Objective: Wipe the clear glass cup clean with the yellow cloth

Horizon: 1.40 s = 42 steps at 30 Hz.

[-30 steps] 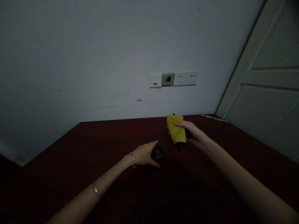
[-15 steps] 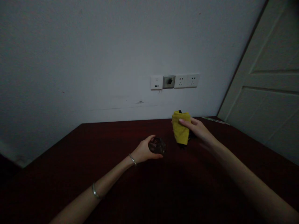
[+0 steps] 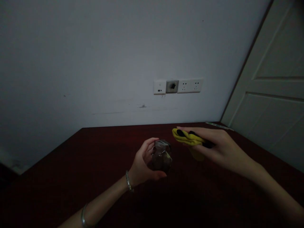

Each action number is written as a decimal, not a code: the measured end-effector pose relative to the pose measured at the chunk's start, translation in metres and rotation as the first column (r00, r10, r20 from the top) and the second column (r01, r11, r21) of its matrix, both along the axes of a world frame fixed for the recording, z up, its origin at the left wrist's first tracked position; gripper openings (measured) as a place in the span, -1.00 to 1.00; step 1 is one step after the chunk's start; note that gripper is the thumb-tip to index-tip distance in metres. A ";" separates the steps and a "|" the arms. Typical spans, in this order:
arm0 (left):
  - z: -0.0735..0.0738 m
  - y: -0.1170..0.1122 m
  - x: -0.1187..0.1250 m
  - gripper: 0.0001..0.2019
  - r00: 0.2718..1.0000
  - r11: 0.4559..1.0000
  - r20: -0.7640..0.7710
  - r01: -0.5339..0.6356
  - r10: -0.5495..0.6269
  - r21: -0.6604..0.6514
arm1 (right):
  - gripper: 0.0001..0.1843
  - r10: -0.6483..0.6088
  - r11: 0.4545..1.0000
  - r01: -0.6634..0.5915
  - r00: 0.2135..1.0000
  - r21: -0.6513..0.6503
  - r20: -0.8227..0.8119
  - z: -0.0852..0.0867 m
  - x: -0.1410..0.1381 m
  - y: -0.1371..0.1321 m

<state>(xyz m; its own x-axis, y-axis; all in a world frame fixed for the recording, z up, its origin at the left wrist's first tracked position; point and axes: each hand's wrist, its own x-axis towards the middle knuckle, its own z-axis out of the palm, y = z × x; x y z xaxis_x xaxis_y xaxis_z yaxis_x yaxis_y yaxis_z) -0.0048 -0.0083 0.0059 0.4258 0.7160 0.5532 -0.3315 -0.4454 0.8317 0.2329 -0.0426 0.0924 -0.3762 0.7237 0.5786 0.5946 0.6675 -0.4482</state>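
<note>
My left hand (image 3: 145, 163) curls its fingers and thumb around a clear, faceted glass (image 3: 162, 155) and holds it by its left side. The glass catches pale glints, and whether it has an opening cannot be made out. Just to the right, my right hand (image 3: 219, 145) grips a folded yellow cloth (image 3: 187, 138) with black parts showing among its folds. Its fingers lie along the far side and the thumb on the near side. A lower piece of the cloth hangs beneath. Cloth and glass are apart by a small gap.
Both hands are over a dark red tabletop (image 3: 99, 152). Behind it rises a pale wall (image 3: 106, 63) with a row of sockets and a switch (image 3: 178, 86). A panelled door (image 3: 273, 95) stands on the right. A thin printed strip (image 3: 218, 126) lies at the table's back right.
The yellow cloth has tipped from upright to nearly flat as my right hand turned and came nearer. My left hand has brought the glass slightly closer and turned it.
</note>
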 end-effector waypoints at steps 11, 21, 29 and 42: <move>-0.004 -0.006 0.005 -0.09 0.993 0.993 0.022 -0.117 0.118 -0.028 | -0.54 -0.033 0.999 0.034 0.999 0.019 -0.040 -0.004 -0.007 0.001; -0.020 0.004 0.007 -0.03 0.991 0.962 0.077 -0.121 0.105 0.245 | -0.67 0.142 0.990 -0.140 0.985 0.024 -0.101 -0.013 -0.030 0.010; -0.024 0.006 0.005 -0.05 0.986 0.940 0.051 -0.166 0.158 0.298 | -0.42 0.272 0.921 -0.295 0.954 0.253 0.124 -0.018 -0.032 -0.002; -0.016 0.004 0.001 -0.07 0.980 0.904 -0.032 -0.169 0.197 0.393 | -0.56 0.177 0.817 -0.370 0.891 0.443 0.417 -0.014 -0.043 -0.024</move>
<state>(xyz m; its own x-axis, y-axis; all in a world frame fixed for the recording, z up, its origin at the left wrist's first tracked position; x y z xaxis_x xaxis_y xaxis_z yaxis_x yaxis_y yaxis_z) -0.0033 -0.0046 -0.0103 0.3550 0.5215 0.7759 -0.1610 -0.7835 0.6002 0.1903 -0.0670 0.0784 -0.7546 0.2064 0.6229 0.4006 0.8968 0.1881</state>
